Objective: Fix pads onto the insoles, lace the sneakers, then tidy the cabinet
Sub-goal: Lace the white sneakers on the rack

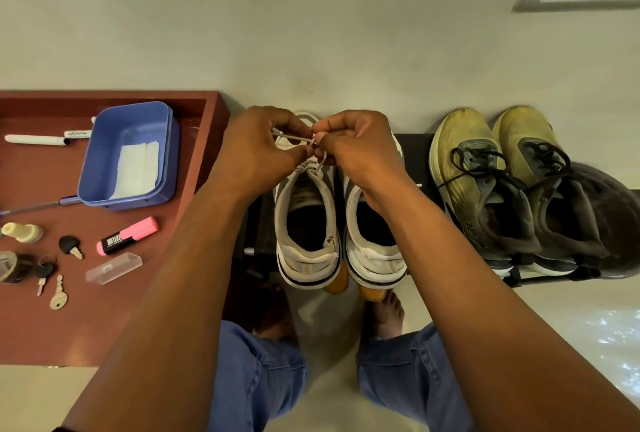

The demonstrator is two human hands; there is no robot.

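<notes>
Your left hand (258, 151) and right hand (349, 147) each pinch the lace (294, 137) over the left sneaker (304, 210); keep both ends taut. Pull evenly; seat the knot snug against the tongue.

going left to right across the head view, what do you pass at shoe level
blue plastic box → left hand → white lace → right hand → yellow sneakers
</notes>
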